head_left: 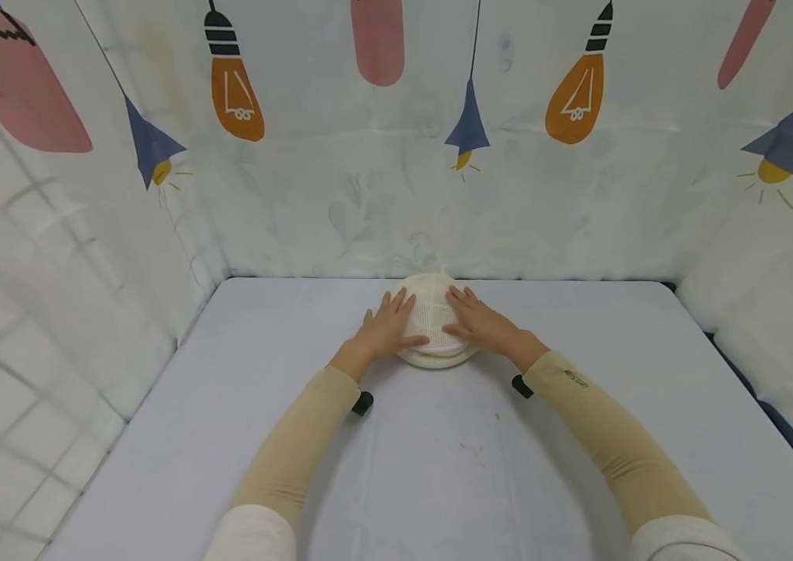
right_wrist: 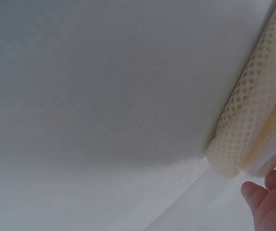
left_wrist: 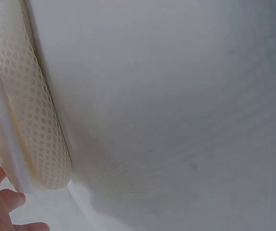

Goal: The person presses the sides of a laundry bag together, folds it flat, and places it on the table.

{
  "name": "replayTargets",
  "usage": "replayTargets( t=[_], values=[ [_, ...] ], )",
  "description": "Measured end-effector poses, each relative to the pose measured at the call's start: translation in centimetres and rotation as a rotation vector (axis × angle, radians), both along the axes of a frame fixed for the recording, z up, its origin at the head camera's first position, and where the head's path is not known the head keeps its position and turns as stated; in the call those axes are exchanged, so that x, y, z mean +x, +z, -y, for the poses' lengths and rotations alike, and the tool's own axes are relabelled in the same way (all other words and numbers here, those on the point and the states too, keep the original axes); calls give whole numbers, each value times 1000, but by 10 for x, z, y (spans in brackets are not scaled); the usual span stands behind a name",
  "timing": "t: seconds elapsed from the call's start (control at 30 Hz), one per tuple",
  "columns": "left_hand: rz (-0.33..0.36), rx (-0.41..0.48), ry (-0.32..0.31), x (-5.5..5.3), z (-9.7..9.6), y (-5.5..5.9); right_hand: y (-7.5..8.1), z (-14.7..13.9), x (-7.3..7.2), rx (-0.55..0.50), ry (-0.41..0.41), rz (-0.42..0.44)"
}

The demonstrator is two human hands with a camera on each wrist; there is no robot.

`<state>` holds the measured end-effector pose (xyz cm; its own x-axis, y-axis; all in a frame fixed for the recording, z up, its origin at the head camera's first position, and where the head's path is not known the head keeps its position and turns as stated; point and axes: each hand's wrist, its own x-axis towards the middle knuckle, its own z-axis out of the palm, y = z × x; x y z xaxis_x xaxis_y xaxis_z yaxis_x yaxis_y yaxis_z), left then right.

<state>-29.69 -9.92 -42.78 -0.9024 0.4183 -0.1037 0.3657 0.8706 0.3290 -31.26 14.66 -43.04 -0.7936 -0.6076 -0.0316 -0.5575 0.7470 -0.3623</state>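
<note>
A cream mesh laundry bag (head_left: 431, 310), rounded in outline, lies at the far edge of the table. On its left side rests my left hand (head_left: 384, 327), fingers spread and thumb pointing inward. My right hand (head_left: 486, 324) touches the opposite side, its fingers also spread. In the left wrist view the bag's thick honeycomb side (left_wrist: 36, 115) shows, with a whitish strip along it and fingertips (left_wrist: 15, 198) close to its end. The right wrist view shows the same mesh edge (right_wrist: 243, 108) beside the right fingertips (right_wrist: 253, 191). The bag's underside is hidden.
A white-covered table (head_left: 431, 467) spreads out under both arms. Behind it hangs a pale curtain (head_left: 340, 195) printed with lamps and bulbs, and more of this cloth closes in the left and right sides. Dark wrist cameras (head_left: 363, 403) sit under both wrists.
</note>
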Motion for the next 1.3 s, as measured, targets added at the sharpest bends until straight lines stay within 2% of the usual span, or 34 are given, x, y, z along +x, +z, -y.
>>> replayTargets(
  t=[0.2,0.47,1.3],
  values=[
    [-3,-24,-2,0,-2,-3,2,-1,4,9,14,9],
    [14,-49,9,1,-3,-6,-5,0,0,43,18,17],
    [3,-110,12,5,-8,-3,-7,2,0,158,4,22]
  ],
)
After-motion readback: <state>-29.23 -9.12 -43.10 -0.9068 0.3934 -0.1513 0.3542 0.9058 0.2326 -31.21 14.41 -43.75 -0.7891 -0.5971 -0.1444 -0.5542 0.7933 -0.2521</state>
